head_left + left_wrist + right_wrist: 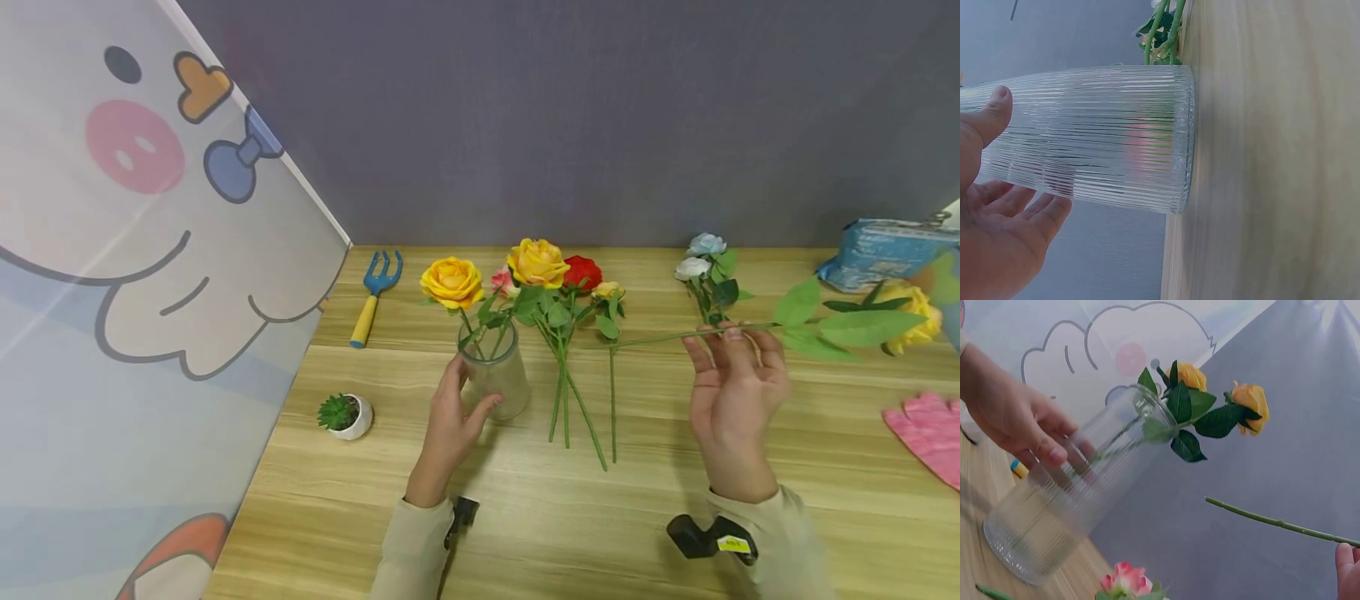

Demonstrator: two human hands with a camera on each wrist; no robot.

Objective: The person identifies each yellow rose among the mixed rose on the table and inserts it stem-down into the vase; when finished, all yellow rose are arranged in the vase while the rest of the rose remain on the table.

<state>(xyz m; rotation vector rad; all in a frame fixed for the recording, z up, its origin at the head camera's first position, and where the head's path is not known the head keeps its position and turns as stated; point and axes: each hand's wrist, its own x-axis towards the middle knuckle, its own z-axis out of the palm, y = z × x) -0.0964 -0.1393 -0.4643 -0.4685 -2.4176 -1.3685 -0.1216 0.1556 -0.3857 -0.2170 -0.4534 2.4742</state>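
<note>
Ribbed glass vase [495,373] stands on the tabletop [525,517] at about 11 o'clock from the person's chest, with one yellow rose [452,282] already in it, leaning toward 11 o'clock. The left hand [450,425] steadies it, thumb and fingers cupped loosely on the wall rather than clenched; the left wrist view shows the thumb [991,112] on the ribs and the palm open below. Just right of the vase a bunch of loose roses [558,283] lies flat, stems pointing toward 6 o'clock. Farther right, the right hand [738,392] pinches the stem of a long yellow rose [911,317] between its fingertips, bloom out at 3 o'clock, cut end aimed at the vase mouth. To do this well, I would tip the cut end downward, keep the vase firmly braced, and guide the stem clear of the seated rose's leaves.
</note>
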